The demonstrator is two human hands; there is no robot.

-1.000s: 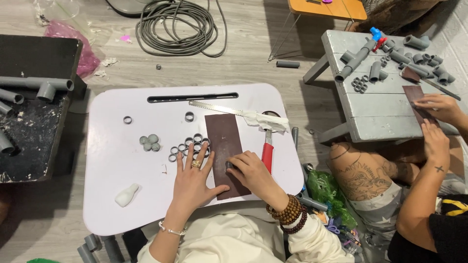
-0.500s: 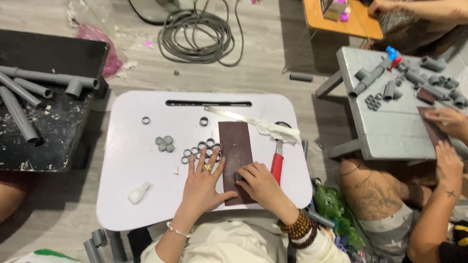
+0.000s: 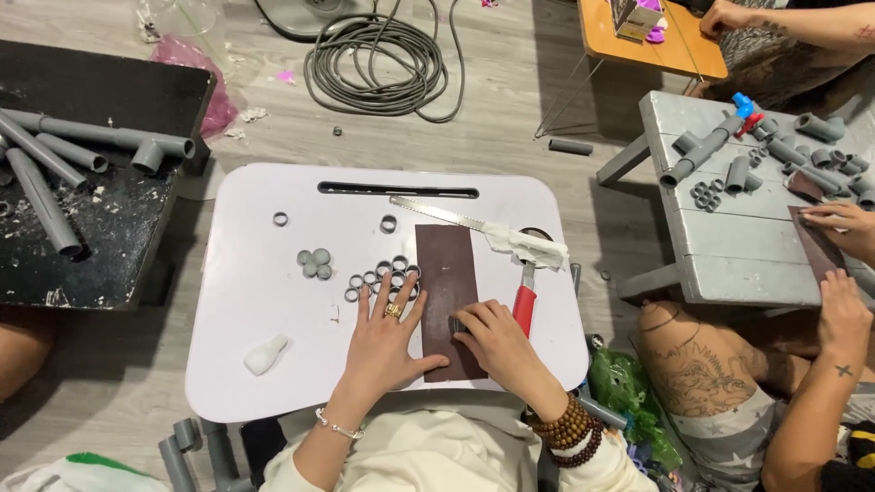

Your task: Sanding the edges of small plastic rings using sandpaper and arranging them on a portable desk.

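Note:
A dark brown sheet of sandpaper [image 3: 446,264] lies on the white lap table [image 3: 273,364]. My left hand [image 3: 387,339] rests flat with fingers spread, its thumb on the sheet's left edge, beside a cluster of small grey pipe rings [image 3: 381,278]. My right hand [image 3: 493,339] presses a small grey ring [image 3: 458,325] against the sandpaper's lower part, fingers curled on it.
A hand saw with a wrapped handle [image 3: 497,234], a red-handled tool [image 3: 523,308], loose rings [image 3: 315,262] and a white bottle [image 3: 265,354] lie on the table. Grey pipes [image 3: 55,173] sit on a black tray at left. Another person's hands [image 3: 843,273] work at a grey bench [image 3: 729,246] at right.
The view has shifted and the table sits more centred. My right hand has slid slightly down the sandpaper with the ring. My left hand stays flat in place.

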